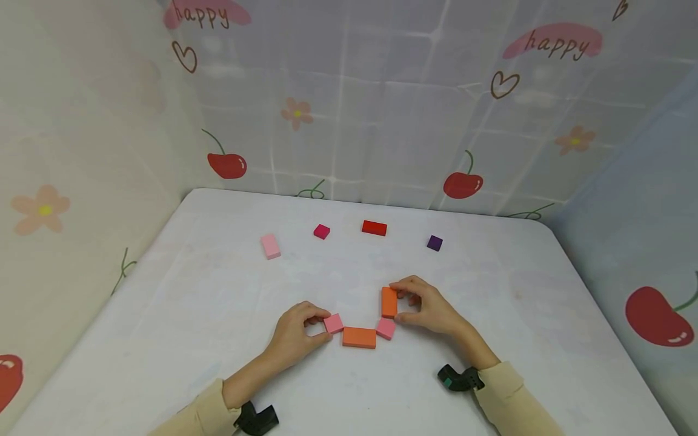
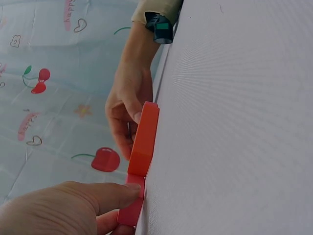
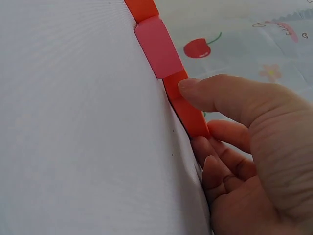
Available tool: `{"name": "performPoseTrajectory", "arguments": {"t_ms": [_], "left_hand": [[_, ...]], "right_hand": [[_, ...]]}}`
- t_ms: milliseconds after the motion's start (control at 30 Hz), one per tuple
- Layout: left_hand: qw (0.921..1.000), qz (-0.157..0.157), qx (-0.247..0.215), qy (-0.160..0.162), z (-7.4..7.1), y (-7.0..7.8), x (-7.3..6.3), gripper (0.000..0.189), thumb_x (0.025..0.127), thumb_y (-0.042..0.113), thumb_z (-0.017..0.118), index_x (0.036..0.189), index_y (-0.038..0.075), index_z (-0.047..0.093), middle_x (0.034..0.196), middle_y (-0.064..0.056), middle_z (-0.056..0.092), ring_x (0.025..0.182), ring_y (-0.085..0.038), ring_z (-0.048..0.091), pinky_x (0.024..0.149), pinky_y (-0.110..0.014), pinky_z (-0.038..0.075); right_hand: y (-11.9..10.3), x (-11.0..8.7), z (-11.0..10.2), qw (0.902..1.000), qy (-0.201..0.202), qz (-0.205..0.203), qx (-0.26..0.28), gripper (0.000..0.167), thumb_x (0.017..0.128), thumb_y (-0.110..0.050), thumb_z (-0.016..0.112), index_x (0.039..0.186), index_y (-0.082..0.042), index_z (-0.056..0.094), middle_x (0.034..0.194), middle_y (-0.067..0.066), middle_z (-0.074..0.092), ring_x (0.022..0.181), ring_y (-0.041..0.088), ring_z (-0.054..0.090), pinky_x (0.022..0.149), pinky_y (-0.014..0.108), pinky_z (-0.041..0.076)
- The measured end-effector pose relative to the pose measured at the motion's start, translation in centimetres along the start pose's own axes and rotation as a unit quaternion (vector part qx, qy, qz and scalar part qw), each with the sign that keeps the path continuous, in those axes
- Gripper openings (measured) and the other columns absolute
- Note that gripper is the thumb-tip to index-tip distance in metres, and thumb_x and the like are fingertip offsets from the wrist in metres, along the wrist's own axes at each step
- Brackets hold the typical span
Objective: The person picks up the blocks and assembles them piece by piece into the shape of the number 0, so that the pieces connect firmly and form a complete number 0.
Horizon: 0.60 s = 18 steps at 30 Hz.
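Four-sided blocks form a bent row on the white table. In the head view, my left hand (image 1: 297, 334) pinches a pink block (image 1: 334, 323) between thumb and fingers at the row's left end. Beside it lies a long orange block (image 1: 359, 338), its corner close to the pink one. A second pink block (image 1: 385, 329) sits at the right corner. Above that, a second orange block (image 1: 389, 302) stands lengthwise away from me, with the thumb and fingers of my right hand (image 1: 431, 306) at its two ends. The right wrist view shows this thumb (image 3: 195, 93) against the orange side.
Farther back on the white table (image 1: 491, 290) lie a light pink block (image 1: 270, 246), a small magenta block (image 1: 322, 231), a red block (image 1: 374, 227) and a dark purple block (image 1: 434, 243). Patterned curtains (image 1: 354, 109) surround the table's back and sides.
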<state>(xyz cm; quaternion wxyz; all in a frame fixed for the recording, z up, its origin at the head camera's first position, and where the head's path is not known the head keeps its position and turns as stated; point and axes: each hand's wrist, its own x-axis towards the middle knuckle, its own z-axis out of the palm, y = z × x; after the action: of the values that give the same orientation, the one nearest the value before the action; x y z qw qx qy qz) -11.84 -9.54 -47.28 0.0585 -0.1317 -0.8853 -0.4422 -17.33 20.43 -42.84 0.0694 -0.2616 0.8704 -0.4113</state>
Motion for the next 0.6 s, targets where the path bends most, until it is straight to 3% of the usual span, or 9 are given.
{"name": "performPoseTrajectory", "arguments": {"t_ms": [133,333,600], "left_hand": [[1.0000,-0.002,0.000,0.001,0.1,0.0,0.0,0.029,0.070,0.008,0.086,0.096,0.015,0.074,0.084,0.007,0.062,0.079,-0.009,0.054,0.072,-0.022,0.049],[1.0000,0.005,0.001,0.002,0.1,-0.2,0.0,0.030,0.070,0.009,0.087,0.096,0.015,0.074,0.085,0.006,0.063,0.079,-0.009,0.055,0.072,-0.022,0.049],[1.0000,0.003,0.004,0.001,0.0,-0.2,0.1,0.030,0.070,0.009,0.087,0.097,0.015,0.074,0.086,0.007,0.063,0.079,-0.009,0.054,0.072,-0.022,0.049]], "right_hand": [[0.5,0.1,0.2,1.0000,-0.001,0.001,-0.001,0.055,0.076,0.001,0.079,0.128,0.004,0.060,0.114,0.019,0.060,0.099,0.036,0.055,0.081,0.034,0.050],[3.9,0.4,1.1,1.0000,0.004,-0.006,0.002,0.059,0.076,-0.006,0.082,0.130,-0.001,0.060,0.117,0.013,0.060,0.100,0.029,0.055,0.081,0.030,0.049],[4.6,0.4,1.0,0.9994,0.004,-0.033,0.012,0.057,0.079,-0.018,0.082,0.131,-0.008,0.062,0.117,0.005,0.060,0.100,0.018,0.056,0.080,0.024,0.049]]}}
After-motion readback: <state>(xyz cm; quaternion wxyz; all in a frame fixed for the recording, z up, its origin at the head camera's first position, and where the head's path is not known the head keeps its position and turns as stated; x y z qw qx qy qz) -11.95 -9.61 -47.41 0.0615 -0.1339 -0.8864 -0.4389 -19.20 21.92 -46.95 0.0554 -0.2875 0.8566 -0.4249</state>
